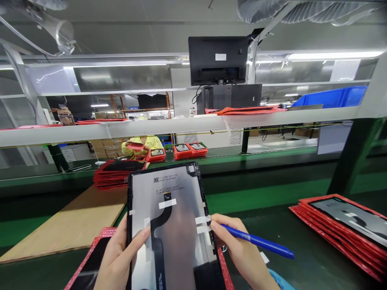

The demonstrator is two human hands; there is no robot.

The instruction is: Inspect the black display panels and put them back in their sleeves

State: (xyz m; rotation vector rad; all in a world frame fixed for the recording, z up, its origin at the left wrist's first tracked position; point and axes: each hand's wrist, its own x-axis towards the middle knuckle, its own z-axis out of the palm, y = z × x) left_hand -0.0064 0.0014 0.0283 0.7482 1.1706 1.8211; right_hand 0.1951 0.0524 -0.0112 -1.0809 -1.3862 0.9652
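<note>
My left hand (pixel 121 257) grips the left edge of a grey display panel (pixel 178 189), thumb pressed on its back beside the black flex cable (pixel 159 225). The panel stands tilted up toward me, with white tape strips (pixel 202 220) and a printed code near its top. At the panel's right edge, my right hand (pixel 242 253) is closed on a blue pen (pixel 260 242), fingertips touching the tape. Under the panel lies a red bag (pixel 90 257) with another dark panel on it.
A stack of red bags with panels (pixel 341 225) lies at the right, another stack (pixel 116 173) at the back left. A wooden board (pixel 75 221) rests on the green bench. Across the conveyor, a person in yellow (pixel 140 145) handles a red bag. A monitor (pixel 218 59) hangs above.
</note>
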